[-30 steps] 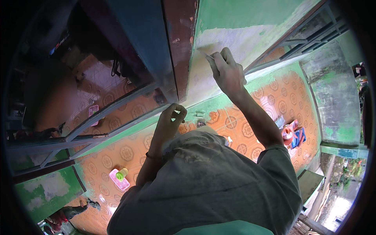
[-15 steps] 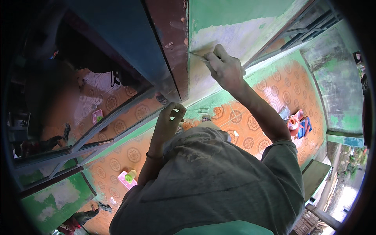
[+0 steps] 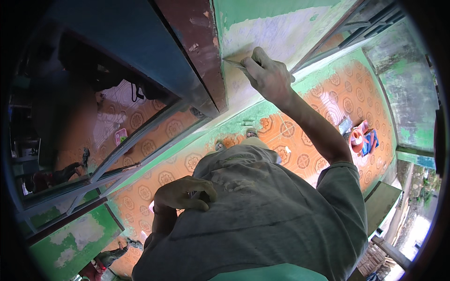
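Note:
My right hand (image 3: 272, 78) is closed round a scraper (image 3: 235, 63). Its thin blade, seen nearly edge-on, points left and touches or nearly touches the wall (image 3: 269, 35) beside the brown frame (image 3: 200, 44). A short bit of handle shows behind the fingers. Pale, bare plaster spreads round the blade, with green paint above it. Lower down, my left hand (image 3: 183, 194) hovers in front of my grey shirt (image 3: 262, 210), its fingers loosely curled. A gap shows between thumb and forefinger, and nothing is visible in it.
Dark window glass (image 3: 140, 107) in a blue frame stands to the left. On the orange tiled floor (image 3: 300, 140) at right sit a salmon-coloured bucket (image 3: 357, 138) and a blue-and-red bundle (image 3: 370, 143). Another barred window (image 3: 356, 30) lies at upper right. A person's leg (image 3: 110, 255) shows at lower left.
My left hand has dropped from near the window edge to in front of my shirt, and its finger ring has loosened. My right hand stays at the wall with the scraper. The view has shifted slightly.

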`<state>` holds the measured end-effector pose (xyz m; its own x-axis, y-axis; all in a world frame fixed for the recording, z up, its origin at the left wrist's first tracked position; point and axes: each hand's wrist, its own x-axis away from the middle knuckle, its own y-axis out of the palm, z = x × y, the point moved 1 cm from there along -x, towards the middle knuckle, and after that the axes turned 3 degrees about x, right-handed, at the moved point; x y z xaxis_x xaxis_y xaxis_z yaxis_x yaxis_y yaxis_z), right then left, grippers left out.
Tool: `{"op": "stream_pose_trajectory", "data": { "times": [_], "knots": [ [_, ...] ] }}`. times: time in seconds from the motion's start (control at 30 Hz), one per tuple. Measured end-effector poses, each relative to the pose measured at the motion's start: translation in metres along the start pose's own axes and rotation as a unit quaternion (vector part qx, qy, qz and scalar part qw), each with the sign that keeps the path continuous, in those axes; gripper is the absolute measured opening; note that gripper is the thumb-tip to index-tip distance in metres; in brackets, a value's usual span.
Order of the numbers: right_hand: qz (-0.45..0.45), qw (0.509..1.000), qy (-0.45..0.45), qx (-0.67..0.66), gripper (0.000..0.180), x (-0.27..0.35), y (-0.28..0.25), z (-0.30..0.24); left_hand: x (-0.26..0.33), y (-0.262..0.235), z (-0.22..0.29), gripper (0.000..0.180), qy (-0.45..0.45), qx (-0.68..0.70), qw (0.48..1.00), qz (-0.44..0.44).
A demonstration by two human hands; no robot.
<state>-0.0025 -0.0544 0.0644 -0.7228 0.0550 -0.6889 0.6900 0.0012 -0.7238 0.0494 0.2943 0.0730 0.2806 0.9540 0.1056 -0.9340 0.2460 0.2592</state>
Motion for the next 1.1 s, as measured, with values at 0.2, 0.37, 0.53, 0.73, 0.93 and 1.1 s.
{"op": "stream_pose_trajectory", "data": {
  "times": [0.2, 0.37, 0.53, 0.73, 0.93, 1.1],
  "knots": [
    [-0.008, 0.999, 0.026, -0.017, 0.012, 0.035, 0.036, -0.01, 0.026, 0.008, -0.003, 0.014, -0.02, -0.08, 0.995, 0.059],
    [-0.013, 0.995, 0.085, -0.05, 0.009, 0.066, 0.072, -0.013, 0.056, 0.004, 0.018, 0.013, -0.072, -0.074, 0.994, 0.026],
    [-0.137, 0.985, 0.108, -0.014, 0.016, 0.081, 0.072, -0.024, 0.047, 0.014, 0.029, 0.014, -0.041, -0.109, 0.993, 0.025],
    [0.011, 0.993, 0.113, -0.023, 0.009, 0.048, 0.048, -0.022, 0.051, 0.043, 0.022, 0.015, -0.032, -0.173, 0.982, 0.07],
    [-0.042, 0.994, 0.099, -0.026, 0.015, 0.081, 0.089, -0.017, 0.091, 0.028, 0.033, 0.015, -0.133, -0.119, 0.984, -0.007],
    [-0.191, 0.976, 0.104, -0.012, 0.024, 0.141, 0.117, -0.025, 0.054, 0.044, 0.023, 0.014, -0.041, -0.197, 0.979, 0.038]
  ]
}}
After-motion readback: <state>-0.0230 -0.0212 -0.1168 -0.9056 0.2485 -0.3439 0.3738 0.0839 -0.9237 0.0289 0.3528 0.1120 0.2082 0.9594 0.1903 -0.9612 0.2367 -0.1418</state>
